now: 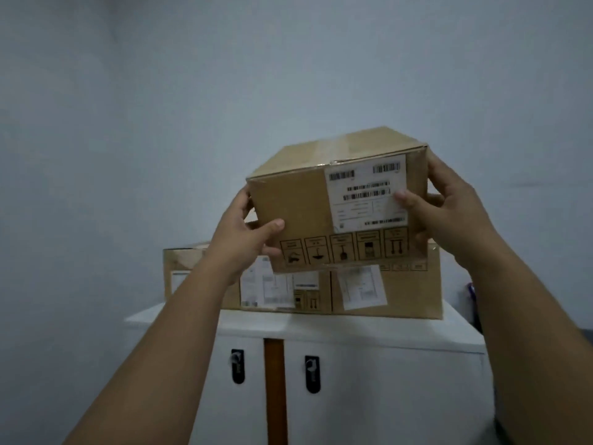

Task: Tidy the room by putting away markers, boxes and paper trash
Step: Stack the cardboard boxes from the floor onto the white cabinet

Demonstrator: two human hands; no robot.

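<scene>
I hold a brown cardboard box (298, 203) with a white barcode label, raised and tilted, in front of the wall. My left hand (247, 239) grips its lower left corner, thumb on the front face. My right hand (449, 210) grips its right side, thumb pressing on the label. Just below it, several more cardboard boxes (404, 290) with paper labels stand in a row on top of a white cabinet (369, 342). The held box overlaps their upper edge in view; whether it touches them cannot be told.
The white cabinet has two doors with black handles (238, 366) and a brown strip between them. A plain pale wall fills the background. A small dark object (471, 290) peeks out at the right of the boxes.
</scene>
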